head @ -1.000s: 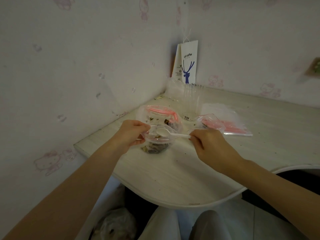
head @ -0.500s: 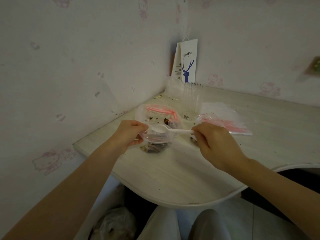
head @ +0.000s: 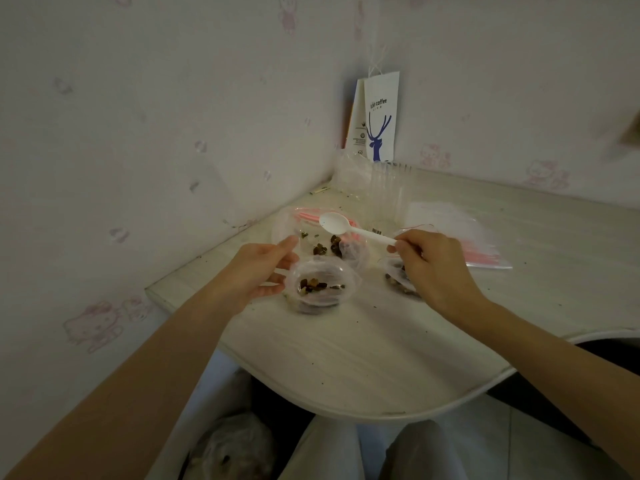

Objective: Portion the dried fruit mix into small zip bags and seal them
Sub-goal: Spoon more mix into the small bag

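My left hand (head: 258, 271) holds a small clear zip bag (head: 320, 287) open at its mouth; dried fruit pieces lie inside it. My right hand (head: 434, 268) pinches the handle of a white plastic spoon (head: 349, 228), raised with its empty bowl above a larger clear bag of dried fruit mix (head: 327, 242) with a pink zip strip. Another small bag with fruit (head: 398, 280) lies partly hidden under my right hand. All rest on a pale wooden table (head: 363, 348).
A flat stack of empty zip bags (head: 460, 233) with pink strips lies to the right. Clear plastic cups (head: 384, 188) and a white paper coffee bag (head: 379, 123) stand in the wall corner. Crumbs dot the table. My knees and a plastic bag (head: 232, 448) show below the edge.
The spoon has lifted out of the small bag and moved up and back over the larger fruit bag. My left hand still holds the small bag open.
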